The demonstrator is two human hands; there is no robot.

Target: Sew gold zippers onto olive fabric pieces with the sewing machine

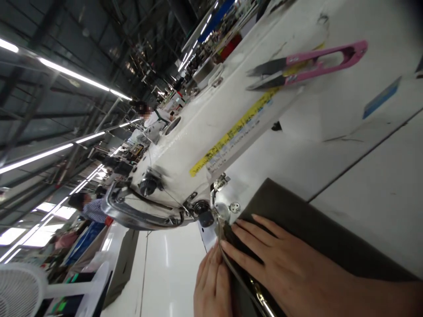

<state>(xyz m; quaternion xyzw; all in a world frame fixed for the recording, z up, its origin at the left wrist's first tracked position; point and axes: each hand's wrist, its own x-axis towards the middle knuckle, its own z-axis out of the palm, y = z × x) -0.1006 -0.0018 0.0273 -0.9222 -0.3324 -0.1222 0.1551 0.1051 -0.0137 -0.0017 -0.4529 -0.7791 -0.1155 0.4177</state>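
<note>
Dark olive fabric [297, 220] lies on the white table, its front edge beside the needle area of a white sewing machine [185, 145]. My right hand [280, 259] rests flat on the fabric with fingers spread, fingertips near the presser foot [216, 211]. To its left, my left hand [213, 284] presses at the fabric's edge with its fingers together; a thin strip or cord runs between the hands. What lies under the left fingers is hidden. Pink-handled thread snips [307, 66] sit on the machine's arm, over a yellow tape label [234, 132].
A white fan [20, 290] stands at the lower left, near more dark fabric [122, 268] at the table's edge. A person in a striped top [94, 210] and another person in white [153, 118] are in the background. The machine body spans the middle.
</note>
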